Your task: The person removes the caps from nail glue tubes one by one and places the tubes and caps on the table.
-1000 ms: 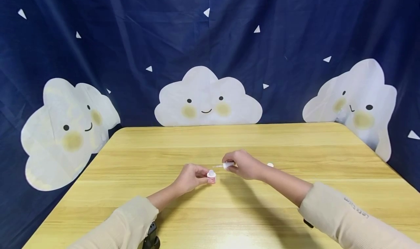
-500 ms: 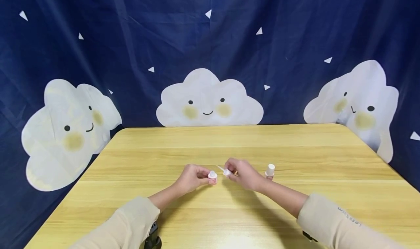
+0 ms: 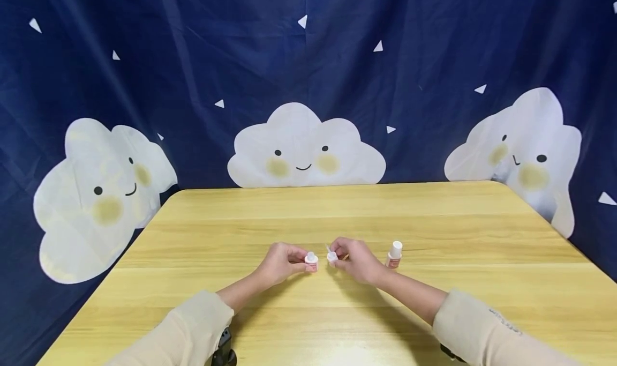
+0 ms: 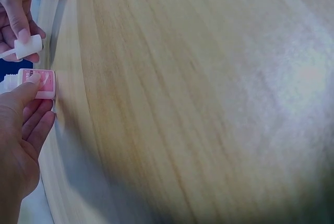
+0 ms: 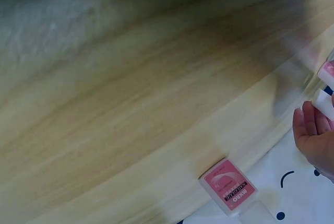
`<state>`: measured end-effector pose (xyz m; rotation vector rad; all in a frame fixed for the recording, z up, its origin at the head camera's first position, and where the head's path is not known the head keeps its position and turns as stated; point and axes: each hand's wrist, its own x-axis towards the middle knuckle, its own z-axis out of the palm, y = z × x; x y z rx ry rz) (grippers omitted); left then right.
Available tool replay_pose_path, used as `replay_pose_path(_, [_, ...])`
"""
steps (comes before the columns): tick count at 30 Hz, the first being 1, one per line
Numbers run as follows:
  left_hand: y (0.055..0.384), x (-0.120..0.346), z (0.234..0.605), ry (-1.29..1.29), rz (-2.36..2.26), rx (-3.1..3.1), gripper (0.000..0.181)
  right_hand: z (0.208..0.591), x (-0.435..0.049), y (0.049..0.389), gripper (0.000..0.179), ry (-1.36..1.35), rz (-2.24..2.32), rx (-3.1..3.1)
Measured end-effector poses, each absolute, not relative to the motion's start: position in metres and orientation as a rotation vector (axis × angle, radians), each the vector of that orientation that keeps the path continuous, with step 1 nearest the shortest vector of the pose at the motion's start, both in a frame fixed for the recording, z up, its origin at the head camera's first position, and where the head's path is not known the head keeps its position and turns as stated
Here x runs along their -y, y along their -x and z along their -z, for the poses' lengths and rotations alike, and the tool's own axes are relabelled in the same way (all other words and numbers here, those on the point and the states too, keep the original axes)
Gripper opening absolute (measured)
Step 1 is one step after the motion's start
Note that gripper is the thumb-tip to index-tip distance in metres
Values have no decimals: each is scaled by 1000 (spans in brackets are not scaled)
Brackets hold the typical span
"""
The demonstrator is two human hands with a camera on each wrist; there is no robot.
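In the head view my left hand (image 3: 279,263) holds a small uncapped bottle (image 3: 312,266) with a pink label, upright on the table. Its white neck shows in the left wrist view, where thumb and fingers pinch the bottle (image 4: 47,82) by its sides. Just to the right, my right hand (image 3: 359,262) pinches a white brush cap (image 3: 331,256). The cap's thin stem points up and away from me, apart from the bottle's mouth. Beyond my right forearm stands a second bottle (image 3: 394,255) with its white cap on; its pink label shows in the right wrist view.
Both hands work over a light wooden table (image 3: 241,221). Behind its far edge hangs a dark blue curtain (image 3: 193,60) with white smiling clouds. Black wrist gear (image 3: 223,350) shows under the left sleeve.
My right hand has come down and nearer to me, and turned the brush cap so its stem swings from pointing left to pointing upward. The second bottle now shows fully. The left hand stays put.
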<state>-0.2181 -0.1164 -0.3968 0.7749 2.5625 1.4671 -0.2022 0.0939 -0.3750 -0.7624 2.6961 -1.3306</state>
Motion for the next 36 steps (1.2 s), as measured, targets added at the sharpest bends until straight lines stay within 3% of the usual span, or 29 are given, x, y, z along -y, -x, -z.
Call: replay_pose_path(36, [216, 117, 397, -761, -1505, -2529, 24, 388, -99, 203, 15, 750, 1393, -2707])
